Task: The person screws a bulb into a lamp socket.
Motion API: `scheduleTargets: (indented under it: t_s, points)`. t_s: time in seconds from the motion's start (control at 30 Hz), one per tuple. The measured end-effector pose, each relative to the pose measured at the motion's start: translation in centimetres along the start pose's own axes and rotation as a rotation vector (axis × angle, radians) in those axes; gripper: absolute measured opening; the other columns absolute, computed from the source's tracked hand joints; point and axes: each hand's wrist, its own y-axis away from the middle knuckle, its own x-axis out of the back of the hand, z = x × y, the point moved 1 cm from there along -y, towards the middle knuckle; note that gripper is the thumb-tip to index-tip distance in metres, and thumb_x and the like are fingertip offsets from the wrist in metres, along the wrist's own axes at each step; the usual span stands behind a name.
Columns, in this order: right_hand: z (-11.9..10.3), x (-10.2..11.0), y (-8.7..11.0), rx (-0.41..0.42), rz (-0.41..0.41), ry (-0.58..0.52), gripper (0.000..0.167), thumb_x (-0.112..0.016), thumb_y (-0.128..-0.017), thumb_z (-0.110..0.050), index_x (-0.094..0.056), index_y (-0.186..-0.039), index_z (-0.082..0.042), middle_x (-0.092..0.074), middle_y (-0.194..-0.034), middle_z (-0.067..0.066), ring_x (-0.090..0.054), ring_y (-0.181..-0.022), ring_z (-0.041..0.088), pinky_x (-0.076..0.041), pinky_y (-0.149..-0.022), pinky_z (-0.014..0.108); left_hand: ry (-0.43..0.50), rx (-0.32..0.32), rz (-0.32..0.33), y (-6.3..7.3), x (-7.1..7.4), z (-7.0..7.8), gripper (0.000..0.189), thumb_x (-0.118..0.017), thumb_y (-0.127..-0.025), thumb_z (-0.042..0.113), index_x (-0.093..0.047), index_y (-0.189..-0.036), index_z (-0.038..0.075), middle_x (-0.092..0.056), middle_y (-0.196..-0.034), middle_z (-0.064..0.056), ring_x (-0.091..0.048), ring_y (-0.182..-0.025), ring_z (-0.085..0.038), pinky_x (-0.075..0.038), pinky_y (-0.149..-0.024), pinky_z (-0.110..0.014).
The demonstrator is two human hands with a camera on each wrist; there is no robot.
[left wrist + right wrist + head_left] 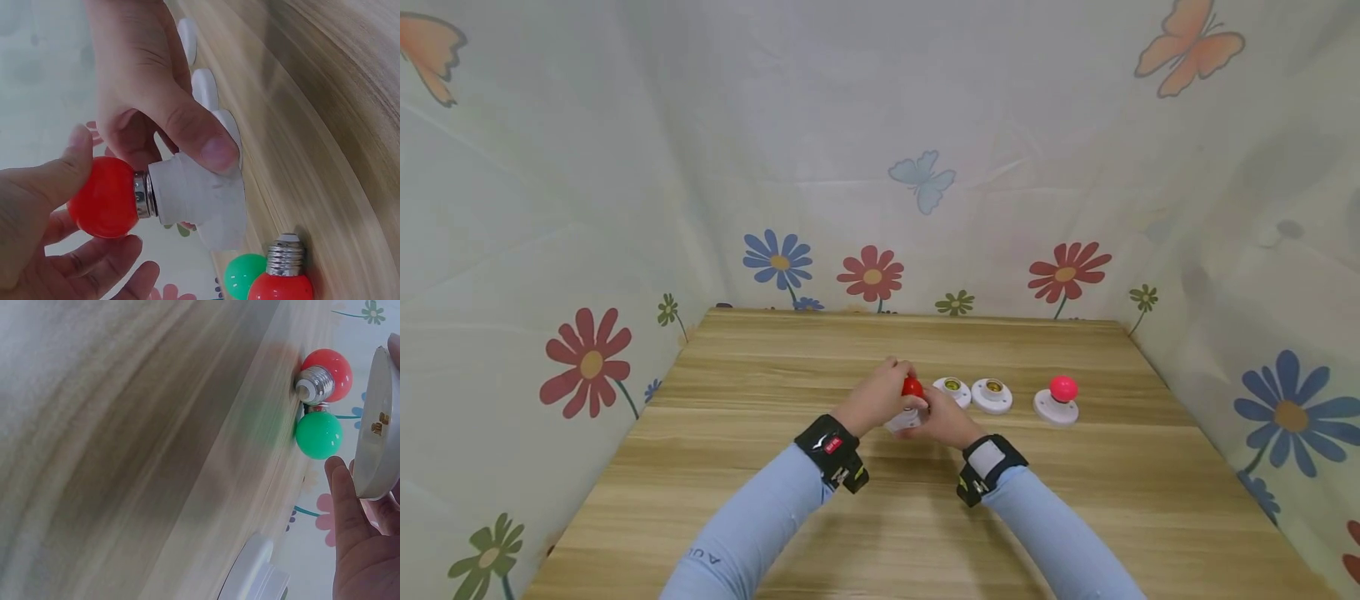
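Note:
Between the thumb and fingers of my left hand [877,398] is a red light bulb [105,199]. My right hand [949,423] grips a white lamp socket [203,203], its thumb lying across the socket's side. In the left wrist view, the bulb's metal screw base meets the socket's mouth, with some thread still showing. The right wrist view shows the socket's underside [374,447] lifted off the table. Just beyond the hands lie a loose green bulb [319,435] and another red bulb [334,372]; the hands hide both from the head view.
Two white sockets without bulbs, a nearer one [962,400] and its neighbour [992,401], stand right of my hands. Farther right, a pinkish-red bulb [1063,387] sits in a white socket [1056,411]. Flower-printed cloth [820,192] encloses the wooden table [760,367].

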Motion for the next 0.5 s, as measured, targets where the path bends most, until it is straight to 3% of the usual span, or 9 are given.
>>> scheduleTargets:
  t_s: [0.1,0.27,0.4,0.5]
  points:
    - [0.0,0.0,0.0,-0.014,0.001,-0.001,0.066,-0.087,-0.071,-0.025,-0.057,-0.127,-0.008,-0.065,-0.119,0.005,-0.061,-0.105,0.02,-0.048,-0.098,0.046,0.046,-0.024,-0.012,-0.1,0.0,-0.4,0.056,-0.074,-0.084,0.035,-0.054,-0.132,0.015,-0.054,-0.123,-0.008,-0.057,-0.102,-0.02,-0.055,-0.088,-0.033]
    - [0.0,0.1,-0.1,-0.06,0.004,0.006,0.07,-0.087,-0.07,-0.026,-0.055,-0.129,-0.008,-0.064,-0.121,0.005,-0.059,-0.107,0.02,-0.046,-0.099,0.046,0.118,-0.132,-0.094,-0.1,0.8,-0.9,0.057,-0.07,-0.089,0.012,-0.049,-0.14,0.026,-0.049,-0.14,-0.003,-0.054,-0.118,-0.022,-0.052,-0.094,-0.036]
    - [0.1,0.1,-0.2,-0.09,0.003,0.008,0.069,-0.088,-0.069,-0.027,-0.057,-0.127,-0.008,-0.064,-0.119,0.007,-0.059,-0.103,0.02,-0.047,-0.096,0.043,0.11,-0.173,-0.153,0.0,1.4,-0.9,0.056,-0.059,-0.09,-0.005,-0.053,-0.138,0.025,-0.047,-0.145,0.0,-0.051,-0.126,-0.023,-0.05,-0.098,-0.036]
    - [0.2,0.1,-0.2,-0.103,-0.006,0.0,0.069,-0.088,-0.069,-0.029,-0.057,-0.127,-0.008,-0.064,-0.119,0.007,-0.058,-0.102,0.019,-0.047,-0.095,0.042,0.058,-0.185,-0.162,0.2,1.6,-0.7,0.056,-0.057,-0.088,-0.011,-0.057,-0.133,0.021,-0.05,-0.141,-0.001,-0.052,-0.123,-0.022,-0.048,-0.1,-0.035]
